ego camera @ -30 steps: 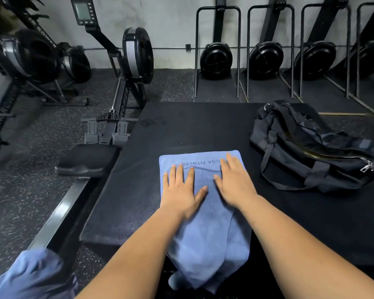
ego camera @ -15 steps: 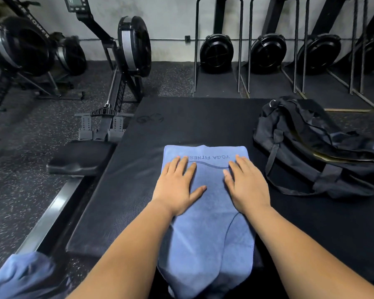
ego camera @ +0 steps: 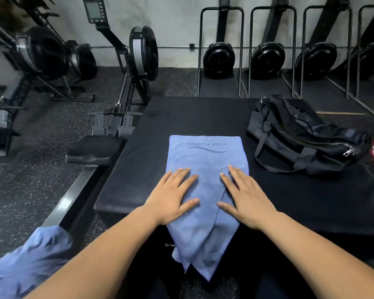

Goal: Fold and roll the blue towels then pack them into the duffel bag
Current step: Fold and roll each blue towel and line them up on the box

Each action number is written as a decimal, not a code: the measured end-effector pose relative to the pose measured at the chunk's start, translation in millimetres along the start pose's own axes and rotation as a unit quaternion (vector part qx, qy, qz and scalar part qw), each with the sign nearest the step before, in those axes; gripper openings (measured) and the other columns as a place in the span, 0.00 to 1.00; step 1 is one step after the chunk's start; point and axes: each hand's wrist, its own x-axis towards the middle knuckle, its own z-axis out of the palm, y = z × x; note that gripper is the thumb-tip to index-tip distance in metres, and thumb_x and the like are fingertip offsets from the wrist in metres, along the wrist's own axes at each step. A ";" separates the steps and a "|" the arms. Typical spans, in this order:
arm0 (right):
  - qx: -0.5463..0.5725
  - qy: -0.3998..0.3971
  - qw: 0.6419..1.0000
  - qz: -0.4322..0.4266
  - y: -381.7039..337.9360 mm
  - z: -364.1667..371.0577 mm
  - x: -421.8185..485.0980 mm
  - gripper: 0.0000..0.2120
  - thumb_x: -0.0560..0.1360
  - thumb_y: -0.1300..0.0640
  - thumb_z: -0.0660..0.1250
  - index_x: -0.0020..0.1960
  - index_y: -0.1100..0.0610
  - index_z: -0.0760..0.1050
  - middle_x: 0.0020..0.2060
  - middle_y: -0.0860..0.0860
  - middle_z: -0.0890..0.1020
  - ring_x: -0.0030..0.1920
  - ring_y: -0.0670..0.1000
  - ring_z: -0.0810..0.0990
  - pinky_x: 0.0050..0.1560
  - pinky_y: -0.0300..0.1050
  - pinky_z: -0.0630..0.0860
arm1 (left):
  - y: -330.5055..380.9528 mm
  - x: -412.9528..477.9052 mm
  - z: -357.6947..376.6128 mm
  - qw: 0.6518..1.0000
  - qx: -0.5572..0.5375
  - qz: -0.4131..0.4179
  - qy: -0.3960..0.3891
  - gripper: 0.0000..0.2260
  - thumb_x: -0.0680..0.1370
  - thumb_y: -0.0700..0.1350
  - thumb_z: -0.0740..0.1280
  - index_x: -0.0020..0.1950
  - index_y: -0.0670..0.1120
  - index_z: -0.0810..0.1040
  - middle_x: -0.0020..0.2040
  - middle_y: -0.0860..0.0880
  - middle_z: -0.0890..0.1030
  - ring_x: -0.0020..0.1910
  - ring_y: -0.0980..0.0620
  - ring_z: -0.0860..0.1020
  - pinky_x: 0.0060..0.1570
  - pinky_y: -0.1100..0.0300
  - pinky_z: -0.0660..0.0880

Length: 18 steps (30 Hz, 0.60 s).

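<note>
My left hand [ego camera: 173, 196] and right hand [ego camera: 245, 201] lie flat, fingers spread, palms pressing the towel [ego camera: 205, 160] between and under them on the mat [ego camera: 311, 197]. Its near end hangs off the edge. The bag [ego camera: 300, 134] sits beyond my right hand.

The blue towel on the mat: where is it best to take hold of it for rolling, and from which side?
Probably the blue towel's near end, taken from the person's side: it hangs free over the mat's front edge, so it can be pinched from below, while the far end lies flat.
</note>
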 end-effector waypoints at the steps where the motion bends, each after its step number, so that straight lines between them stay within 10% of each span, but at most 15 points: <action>1: -0.021 -0.016 1.000 0.004 4.2 -1.0 -5.2 0.47 0.76 0.21 0.36 0.86 0.48 0.45 0.85 0.55 0.41 0.84 0.57 0.42 0.83 0.56 0.49 | -4.4 -9.5 1.1 0.999 0.030 0.005 -0.021 0.37 0.82 0.73 0.45 0.86 0.56 0.52 0.86 0.48 0.51 0.85 0.47 0.48 0.83 0.46 0.45; 6: -0.067 0.016 0.995 0.078 23.2 -2.0 -24.9 0.44 0.78 0.23 0.41 0.85 0.47 0.44 0.85 0.56 0.45 0.84 0.59 0.44 0.81 0.59 0.53 | -25.3 -31.0 -2.9 0.992 0.097 -0.075 -0.001 0.39 0.81 0.72 0.43 0.85 0.51 0.59 0.84 0.45 0.59 0.84 0.41 0.55 0.81 0.41 0.52; 11: -0.048 0.132 0.989 -0.054 11.9 -4.8 -35.0 0.22 0.76 0.51 0.75 0.68 0.53 0.77 0.69 0.56 0.76 0.64 0.61 0.77 0.56 0.57 0.78 | -0.7 -40.5 -12.5 0.990 0.060 0.005 0.126 0.21 0.77 0.51 0.70 0.70 0.50 0.76 0.66 0.48 0.76 0.62 0.43 0.76 0.59 0.50 0.73; 14: -0.020 0.133 0.988 -0.077 2.6 1.4 -51.8 0.16 0.75 0.59 0.73 0.61 0.49 0.77 0.58 0.47 0.78 0.54 0.54 0.78 0.45 0.50 0.76 | 15.1 -53.1 -8.8 0.988 0.040 0.054 0.136 0.11 0.77 0.43 0.70 0.58 0.51 0.77 0.54 0.50 0.76 0.48 0.45 0.76 0.43 0.53 0.68; 18: -0.006 0.191 0.973 -0.131 6.6 9.4 -69.9 0.10 0.80 0.53 0.68 0.58 0.55 0.77 0.57 0.54 0.80 0.53 0.60 0.79 0.52 0.55 0.78 | 14.7 -74.8 3.8 0.988 -0.034 0.069 0.137 0.12 0.82 0.57 0.67 0.57 0.50 0.78 0.60 0.50 0.77 0.54 0.47 0.76 0.52 0.54 0.75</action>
